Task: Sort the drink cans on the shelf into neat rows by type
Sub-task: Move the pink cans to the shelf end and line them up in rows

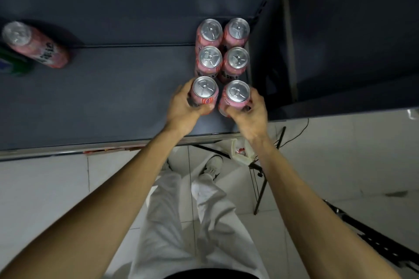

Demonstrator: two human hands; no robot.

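Two hands each grip one pink can at the front of a dark shelf, right of the frame's centre. The left hand curls its fingers and thumb round the front-left can; the right hand wraps the front-right can in the same way, its fingers passing behind the can's right side. Both cans stand upright with silver lids and pull tabs facing the camera, just beside each other with a narrow gap between. Directly behind them, toward the upper frame, four more pink cans stand upright in two rows of two: a middle pair and a back pair, the cans in each pair touching or nearly so. Together the six form two columns set against the shelf's right side wall. Well apart, at the upper left of the frame, a lone pink can stands on the same shelf, appearing tilted by the wide lens, with a green object partly visible just beside it at the left edge; what it is cannot be told. Below the shelf edge, in the lower frame, lie a pale tiled floor, the person's white trousers and one shoe.
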